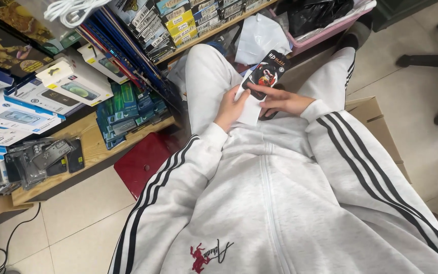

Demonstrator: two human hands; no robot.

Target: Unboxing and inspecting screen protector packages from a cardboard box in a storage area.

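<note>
Item: flat packet (262, 76), black and white, held over the lap at 12 o'clock. Left hand (230, 108) and right hand (282, 100) both clasped its lower edges. Judged light, thin, bendable; best gripped by edges.

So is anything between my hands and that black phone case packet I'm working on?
Nothing visible stands between them. The left hand and the right hand both already grip the black phone case packet and the white sleeve below it, held over the lap in grey trousers.
</note>
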